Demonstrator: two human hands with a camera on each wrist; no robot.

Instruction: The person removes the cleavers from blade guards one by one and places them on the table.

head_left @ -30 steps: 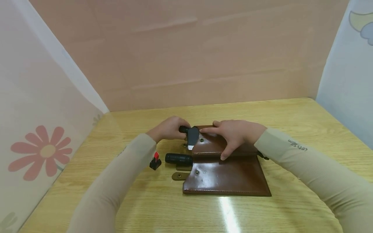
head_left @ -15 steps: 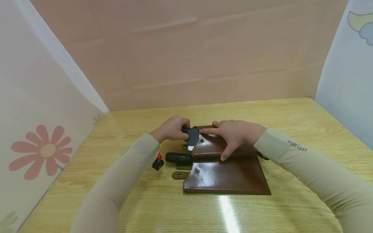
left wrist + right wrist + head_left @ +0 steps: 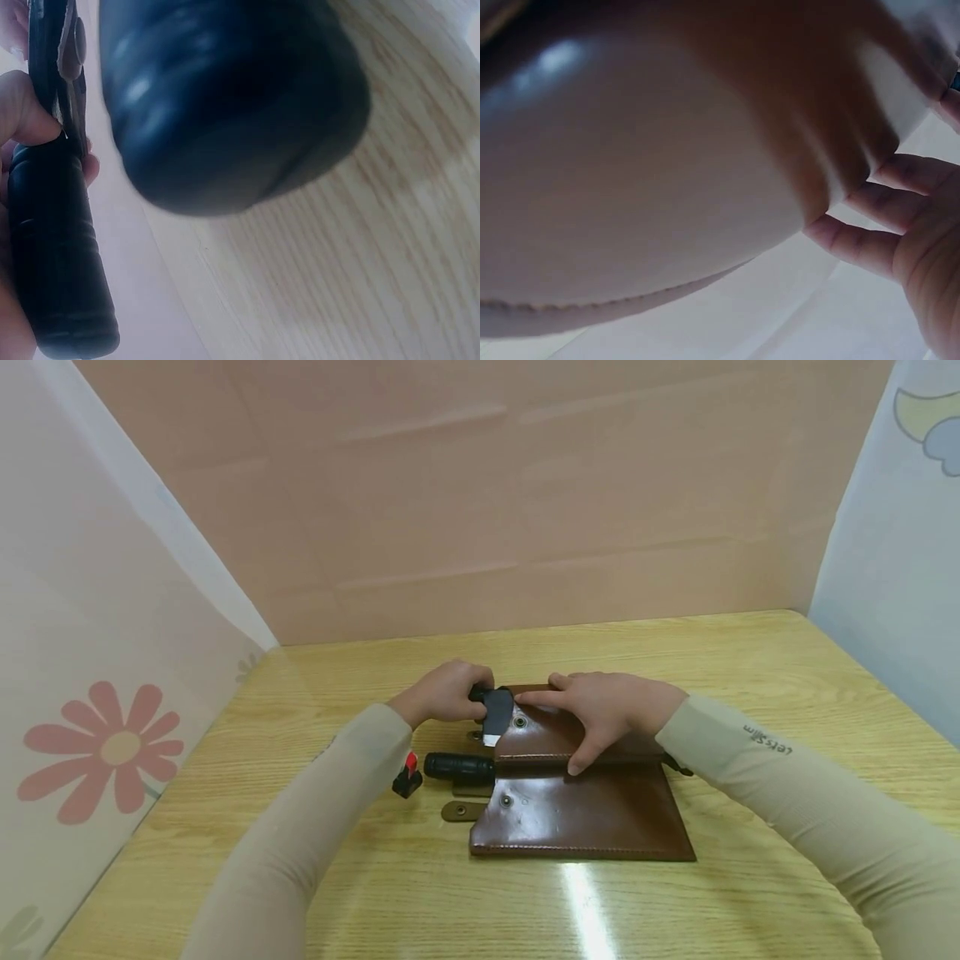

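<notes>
The left hand (image 3: 442, 693) gripped a black-handled tool (image 3: 491, 708), sliding it into the far pocket of the brown leather pouch (image 3: 577, 793). The right hand (image 3: 600, 706) lay flat, fingers extended, pinning that pocket. Pushing fully home likely came next.

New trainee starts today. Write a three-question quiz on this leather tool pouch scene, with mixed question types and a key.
1. True or false: the left hand grips a black-handled tool at the mouth of the upper pocket of the brown leather pouch.
2. Multiple choice: where does the right hand rest? A) flat on the pouch's upper pocket B) on the red-tipped item C) off the table.
3. Fill in: the small black item with a red tip lies on the wooden table to the ___ of the second black handle, as the head view shows it.

Key: 1 true; 2 A; 3 left.
</notes>
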